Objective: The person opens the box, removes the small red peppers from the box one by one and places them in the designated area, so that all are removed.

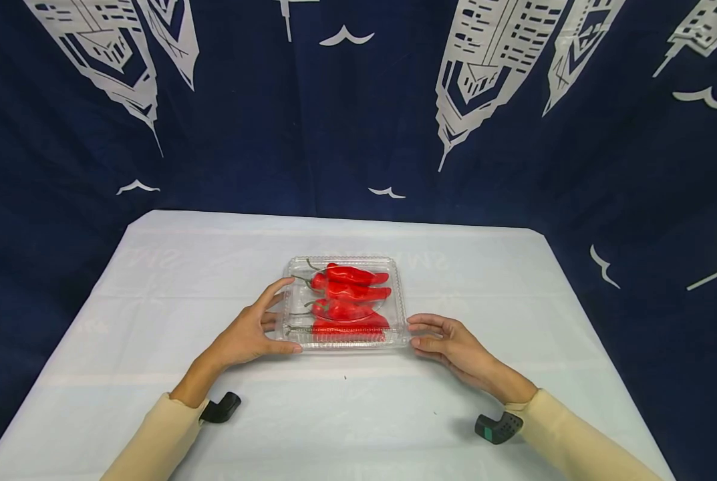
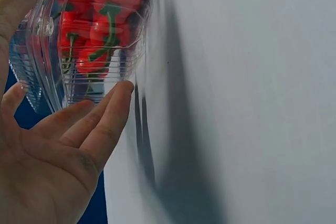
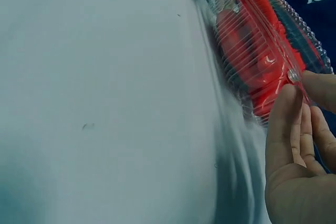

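A clear plastic clamshell box point(image 1: 338, 344) sits in the middle of the table with its lid over several red peppers point(image 1: 349, 309). Green stems point toward the box's left end. My left hand point(image 1: 254, 332) spans that end, thumb at the near corner and index finger at the far corner. Its other fingers point(image 2: 107, 127) lie along the ribbed side wall in the left wrist view. At the right end, my right hand point(image 1: 454, 347) pinches the rim near the front corner. Thumb and fingertips are beside a round snap button point(image 3: 293, 75) there.
A white cloth point(image 1: 154, 300) covers the table, with small dark specks point(image 1: 345, 377) in front of the box. Behind the far edge hangs a dark blue curtain point(image 1: 334, 133) with white buildings and birds. Black devices point(image 1: 221, 407) are worn at both wrists.
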Tool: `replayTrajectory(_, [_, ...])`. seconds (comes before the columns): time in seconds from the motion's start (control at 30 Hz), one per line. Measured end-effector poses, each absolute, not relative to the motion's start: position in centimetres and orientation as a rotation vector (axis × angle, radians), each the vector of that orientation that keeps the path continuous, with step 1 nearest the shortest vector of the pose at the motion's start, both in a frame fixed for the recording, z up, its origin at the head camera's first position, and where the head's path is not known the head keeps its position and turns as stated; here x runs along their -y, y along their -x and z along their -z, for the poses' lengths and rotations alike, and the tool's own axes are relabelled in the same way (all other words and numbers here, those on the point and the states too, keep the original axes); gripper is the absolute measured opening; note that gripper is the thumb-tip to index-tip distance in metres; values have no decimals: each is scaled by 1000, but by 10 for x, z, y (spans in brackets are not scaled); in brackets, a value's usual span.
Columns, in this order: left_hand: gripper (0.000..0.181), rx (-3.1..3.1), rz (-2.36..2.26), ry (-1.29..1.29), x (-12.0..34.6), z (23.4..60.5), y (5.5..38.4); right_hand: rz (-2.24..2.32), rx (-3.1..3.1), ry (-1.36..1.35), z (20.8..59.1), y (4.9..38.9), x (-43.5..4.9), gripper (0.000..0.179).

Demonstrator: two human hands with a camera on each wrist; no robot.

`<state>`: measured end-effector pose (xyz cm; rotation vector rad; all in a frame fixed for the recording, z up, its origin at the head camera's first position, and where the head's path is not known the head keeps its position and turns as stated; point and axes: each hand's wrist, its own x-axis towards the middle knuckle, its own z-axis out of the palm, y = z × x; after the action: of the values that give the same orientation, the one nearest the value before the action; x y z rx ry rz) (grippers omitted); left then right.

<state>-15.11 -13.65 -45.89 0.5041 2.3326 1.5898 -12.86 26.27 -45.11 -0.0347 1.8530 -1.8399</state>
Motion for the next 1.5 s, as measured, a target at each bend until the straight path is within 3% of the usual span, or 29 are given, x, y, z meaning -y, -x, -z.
replayTrajectory(0.63, [117, -2281, -1619, -500, 135, 457, 150, 1826, -1935, 32, 450, 120, -251, 63])
replayTrajectory(1.1, [117, -2264, -1629, -489, 133, 456, 150, 1819, -2040, -65, 453, 112, -241, 59])
replayTrajectory(1.5, [116, -2285, -1608, -475, 135, 454, 151, 1821, -2044, 20, 455, 110, -241, 51])
